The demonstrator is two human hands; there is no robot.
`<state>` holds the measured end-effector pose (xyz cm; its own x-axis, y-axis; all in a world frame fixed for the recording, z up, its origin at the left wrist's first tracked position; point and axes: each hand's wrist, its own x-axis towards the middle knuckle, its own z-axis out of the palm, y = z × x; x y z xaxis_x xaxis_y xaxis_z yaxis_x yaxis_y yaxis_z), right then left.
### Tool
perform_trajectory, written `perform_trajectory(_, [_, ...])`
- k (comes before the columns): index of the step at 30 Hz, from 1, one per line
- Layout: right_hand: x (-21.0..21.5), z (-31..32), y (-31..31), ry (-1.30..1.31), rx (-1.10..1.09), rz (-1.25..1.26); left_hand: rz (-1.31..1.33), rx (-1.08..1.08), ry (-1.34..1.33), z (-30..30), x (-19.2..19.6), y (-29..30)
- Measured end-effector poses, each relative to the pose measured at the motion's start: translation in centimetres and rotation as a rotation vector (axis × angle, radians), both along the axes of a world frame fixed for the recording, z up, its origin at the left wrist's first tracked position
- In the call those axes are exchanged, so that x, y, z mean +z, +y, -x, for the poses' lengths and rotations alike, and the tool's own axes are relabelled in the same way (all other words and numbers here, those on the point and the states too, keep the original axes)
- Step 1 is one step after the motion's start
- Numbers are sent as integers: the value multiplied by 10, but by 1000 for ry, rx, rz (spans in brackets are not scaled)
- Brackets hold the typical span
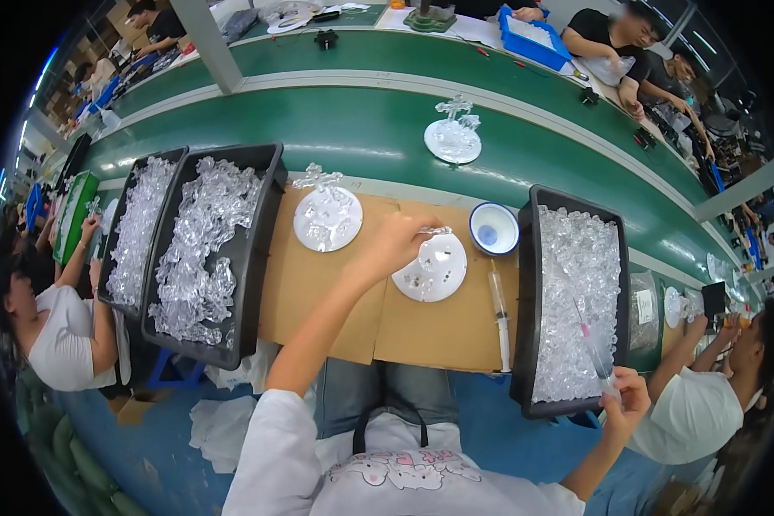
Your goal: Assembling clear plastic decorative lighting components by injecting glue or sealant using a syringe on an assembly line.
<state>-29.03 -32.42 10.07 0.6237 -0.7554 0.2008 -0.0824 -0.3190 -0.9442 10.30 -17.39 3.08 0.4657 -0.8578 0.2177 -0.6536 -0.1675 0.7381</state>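
My left hand (392, 247) pinches a small clear plastic piece (435, 230) at the far edge of a round white disc (431, 272). Small pieces and dark spots show on that disc. Over the near end of the right black bin (525, 344), my right hand (625, 398) is closed on a syringe (600, 358) with a pink needle hub, its tip pointing away from me. A second syringe (500, 320) lies on the cardboard (318, 301), beside a white bowl (494, 229) with a blue rim. Another white disc (328, 220) carries clear plastic parts.
Black bins (248, 288) of clear plastic parts stand at the left. Clear pieces (576, 292) fill the right bin. On the green conveyor belt (335, 120) sits a white disc (452, 141) with clear parts. Co-workers sit at both sides and across the belt.
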Motion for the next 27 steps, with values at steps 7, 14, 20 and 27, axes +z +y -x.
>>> perform_trajectory(7, [-2,4,17,27,66,-24,437,439,27,-28,-15,53])
perform_trajectory(14, [6,-30,23,89,191,52,250,650,-145,-134,-49,99])
perform_trajectory(20, [3,-73,29,47,226,-434,-51,342,122,-156,-44,90])
perform_trajectory(27, [19,-112,17,162,389,-665,104,236,183,-110,23,101])
